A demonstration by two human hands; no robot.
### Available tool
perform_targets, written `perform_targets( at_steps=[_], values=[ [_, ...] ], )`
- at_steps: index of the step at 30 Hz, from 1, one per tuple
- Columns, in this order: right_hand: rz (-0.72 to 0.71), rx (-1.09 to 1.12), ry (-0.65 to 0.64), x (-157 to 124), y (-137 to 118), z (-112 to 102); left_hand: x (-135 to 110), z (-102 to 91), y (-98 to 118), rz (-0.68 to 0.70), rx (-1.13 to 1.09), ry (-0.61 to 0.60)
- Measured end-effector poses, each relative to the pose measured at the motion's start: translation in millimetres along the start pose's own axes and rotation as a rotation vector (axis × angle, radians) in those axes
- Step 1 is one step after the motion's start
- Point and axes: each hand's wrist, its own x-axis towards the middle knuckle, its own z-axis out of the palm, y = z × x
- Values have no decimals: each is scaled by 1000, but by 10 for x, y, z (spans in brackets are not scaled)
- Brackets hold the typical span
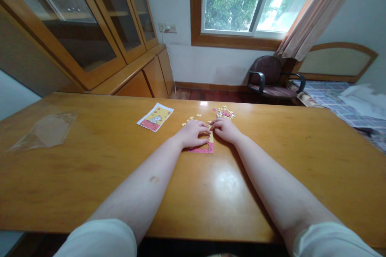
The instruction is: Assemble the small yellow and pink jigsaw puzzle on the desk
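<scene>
A partly joined jigsaw [208, 147], yellow with a pink lower strip, lies on the wooden table [90, 160]. My left hand [193, 133] rests on it, fingers curled down onto the pieces. My right hand [224, 128] sits beside it, fingertips pinched at the jigsaw's top edge, touching the left hand's fingertips. What the fingertips press is too small to name. Loose pieces [224, 113] lie in a small heap just beyond the right hand, and a few more pieces [189, 120] lie beyond the left hand.
A picture card [155, 117] lies to the left of the hands. A clear plastic bag [45, 130] lies at the table's far left. Behind the table stand a glass-door cabinet [99, 28], an armchair [271, 78] and a bed [346, 100].
</scene>
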Motion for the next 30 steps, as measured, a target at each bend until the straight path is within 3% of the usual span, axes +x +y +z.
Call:
perform_targets(
  at_steps=[11,18,22,26,30],
  values=[
    [0,20,-3,-3,-91,-47,5,32,-27,-24,0,30],
    [8,-2,-41,-19,-85,-59,27,6,-147,-293,36,167],
    [14,10,-61,-27,-80,-75,20,-1,-244,-357,10,204],
    [9,19,-66,-30,-63,-70,9,-10,-228,-280,-7,198],
    [27,-24,-74,-33,-40,-53,16,-23,-65,-40,-12,66]
  ],
)
